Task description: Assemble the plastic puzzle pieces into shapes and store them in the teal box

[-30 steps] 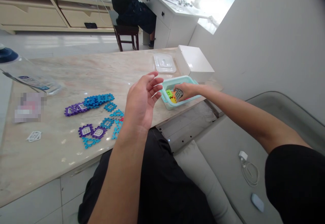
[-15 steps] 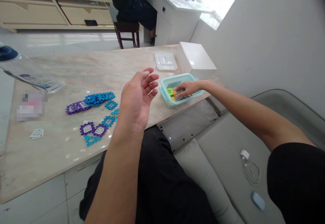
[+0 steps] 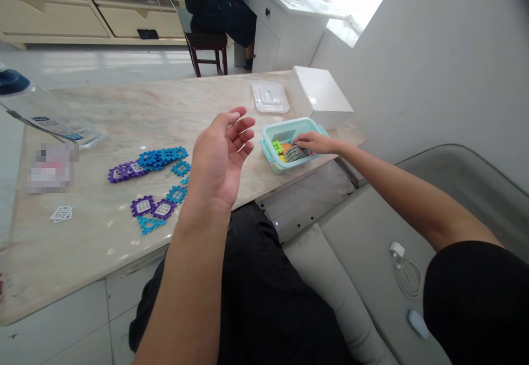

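Table (image 3: 206, 95): bears all the parts. Tub (image 3: 281, 170): at the table's near edge; lid (image 3: 270, 97) off, flat behind it. Left hand (image 3: 221, 158): half open above the table, nothing in it. Right hand (image 3: 313, 142): over the tub, fingers bent onto grey pieces (image 3: 297, 154); cannot tell if gripped. Progress, judged: partial. Grey pieces bunched inside the tub, beside green pieces (image 3: 277, 147); blue pieces (image 3: 165, 156) and purple pieces (image 3: 119, 173) lie outside, some piled, some loose.
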### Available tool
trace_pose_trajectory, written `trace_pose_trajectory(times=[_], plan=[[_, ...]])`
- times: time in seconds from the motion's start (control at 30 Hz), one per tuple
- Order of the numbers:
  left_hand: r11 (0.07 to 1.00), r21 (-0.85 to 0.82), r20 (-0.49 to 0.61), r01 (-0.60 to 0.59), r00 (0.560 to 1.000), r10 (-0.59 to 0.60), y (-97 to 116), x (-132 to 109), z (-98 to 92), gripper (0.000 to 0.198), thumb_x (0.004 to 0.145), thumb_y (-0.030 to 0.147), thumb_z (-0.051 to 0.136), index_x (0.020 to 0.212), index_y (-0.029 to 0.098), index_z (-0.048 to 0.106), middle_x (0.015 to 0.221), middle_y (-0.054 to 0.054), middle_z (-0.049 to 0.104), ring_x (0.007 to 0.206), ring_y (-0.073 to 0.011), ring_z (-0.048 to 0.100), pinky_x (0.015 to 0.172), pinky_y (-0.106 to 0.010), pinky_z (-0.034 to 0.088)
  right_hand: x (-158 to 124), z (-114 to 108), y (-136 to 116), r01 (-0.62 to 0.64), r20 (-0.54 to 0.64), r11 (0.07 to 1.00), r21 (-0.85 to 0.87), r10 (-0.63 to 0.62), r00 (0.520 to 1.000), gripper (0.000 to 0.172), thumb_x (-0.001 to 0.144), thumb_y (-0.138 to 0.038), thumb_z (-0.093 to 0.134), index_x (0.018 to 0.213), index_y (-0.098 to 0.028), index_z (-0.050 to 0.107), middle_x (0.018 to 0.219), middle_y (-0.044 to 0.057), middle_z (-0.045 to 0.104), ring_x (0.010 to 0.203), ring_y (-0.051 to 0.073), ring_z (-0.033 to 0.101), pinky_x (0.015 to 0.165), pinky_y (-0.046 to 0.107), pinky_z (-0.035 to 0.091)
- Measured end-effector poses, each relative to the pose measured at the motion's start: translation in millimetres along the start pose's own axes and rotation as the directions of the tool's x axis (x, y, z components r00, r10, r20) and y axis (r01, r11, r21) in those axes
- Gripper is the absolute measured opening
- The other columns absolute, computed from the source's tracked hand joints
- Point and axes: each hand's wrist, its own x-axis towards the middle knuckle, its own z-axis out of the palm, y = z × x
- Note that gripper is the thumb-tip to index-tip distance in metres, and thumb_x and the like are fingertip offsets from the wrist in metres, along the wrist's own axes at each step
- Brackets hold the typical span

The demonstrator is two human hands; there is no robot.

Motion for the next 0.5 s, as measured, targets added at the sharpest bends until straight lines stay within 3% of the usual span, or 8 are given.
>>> trace_pose_trajectory(times=[0.17, 0.3, 0.4, 0.5], plan=[[1.000, 0.008, 0.003, -0.009, 1.000, 0.009, 5, 6, -4.7, 0.022, 0.081, 0.032, 0.083, 0.101, 0.027, 0.075, 0.089, -0.004, 0.077, 0.083, -0.0184, 0.071, 0.066, -0.027, 0.052, -4, 10, 13, -0.030, -0.093, 0.997, 0.070, 0.037, 0.995, 0.047, 0.107, -0.037, 0.055, 0.148, -0.019, 0.066, 0.130, 0.011, 0.075, 0.108, 0.026, 0.069, 0.089, 0.033, 0.060], [0.999, -0.026, -0.013, -0.021, 1.000, 0.020, 23, 16, -17.3, 0.018, 0.085, 0.037, 0.080, 0.102, 0.032, 0.076, 0.088, -0.004, 0.077, 0.080, -0.0203, 0.069, 0.058, -0.029, 0.050, -10, 16, 24, 0.024, -0.299, 0.993, 0.113, 0.011, 0.954, 0.046, 0.108, -0.036, 0.049, 0.150, -0.020, 0.061, 0.150, 0.014, 0.066, 0.128, 0.029, 0.065, 0.101, 0.039, 0.059], [0.993, -0.091, -0.057, -0.072, 0.996, 0.067, 42, 20, -33.1, 0.016, 0.090, 0.041, 0.072, 0.102, 0.033, 0.076, 0.084, -0.004, 0.076, 0.075, -0.0205, 0.067, 0.054, -0.030, 0.048, -18, 16, 13, 0.123, -0.520, 0.990, 0.071, -0.069, 0.852, 0.041, 0.107, -0.033, 0.047, 0.144, -0.019, 0.062, 0.149, 0.016, 0.065, 0.136, 0.028, 0.061, 0.112, 0.041, 0.053], [0.969, -0.178, -0.124, -0.171, 0.981, 0.151, 56, 22, -54.2, 0.014, 0.093, 0.040, 0.065, 0.098, 0.030, 0.074, 0.079, -0.004, 0.073, 0.067, -0.0171, 0.062, 0.053, -0.028, 0.044, -19, 22, -27, 0.220, -0.689, 0.975, -0.022, -0.175, 0.704, 0.041, 0.107, -0.031, 0.045, 0.143, -0.020, 0.060, 0.146, 0.018, 0.063, 0.133, 0.029, 0.062, 0.110, 0.042, 0.054]])
